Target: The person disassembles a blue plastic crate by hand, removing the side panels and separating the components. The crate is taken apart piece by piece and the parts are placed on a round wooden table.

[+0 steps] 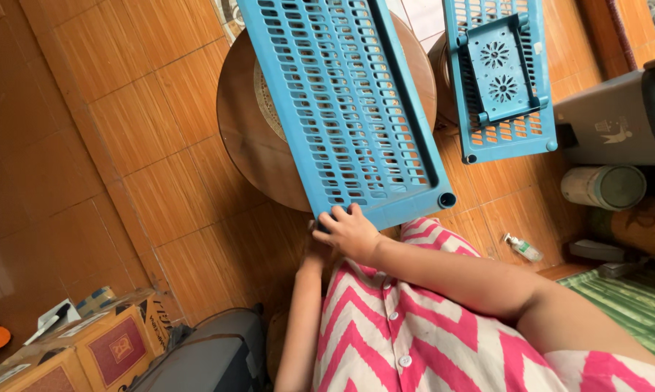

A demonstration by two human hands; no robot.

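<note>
**Blue shelf held at its near corner**

Slotted blue shelf (349, 101) lies across round wooden stool (247, 138). Right hand (351, 232) curls closed over shelf's near edge; left hand (314, 243) underneath, mostly hidden, grip unclear. Second blue shelf (502, 80) apart, right.

Under my right hand (351, 231), the blue slotted shelf panel (346, 109) reads as moulded plastic, smooth with slight sheen. Round table (244, 138): polished dark wood. Floor tiles (88, 145): glossy, wood-grain finish. My dress (385, 327): matt woven cloth
</note>
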